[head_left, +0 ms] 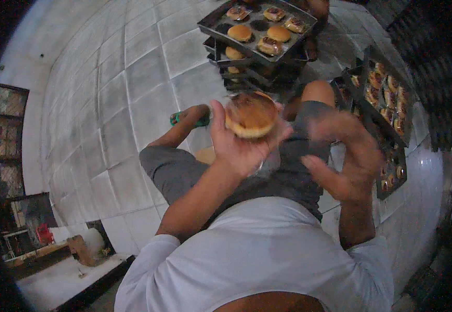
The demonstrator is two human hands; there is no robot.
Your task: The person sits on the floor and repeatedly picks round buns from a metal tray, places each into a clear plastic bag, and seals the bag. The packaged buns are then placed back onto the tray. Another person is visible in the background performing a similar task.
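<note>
My left hand (236, 145) is raised in front of me and holds a round golden-brown bun (250, 115) in its fingers. My right hand (348, 156) hovers just to the right of the bun, blurred, fingers apart and holding nothing. Below the hands are my knees in grey shorts and my white shirt; I am seated on a tiled floor. A stack of dark baking trays (210, 23) stands ahead of me, the top one carrying several buns, some plain and some with dark filling.
More dark trays (366, 57) of small filled buns lie on the floor to my right. A green sandal (176, 119) is on my left foot. Pale floor tiles (116, 93) stretch to the left. A low doorway with clutter shows at lower left.
</note>
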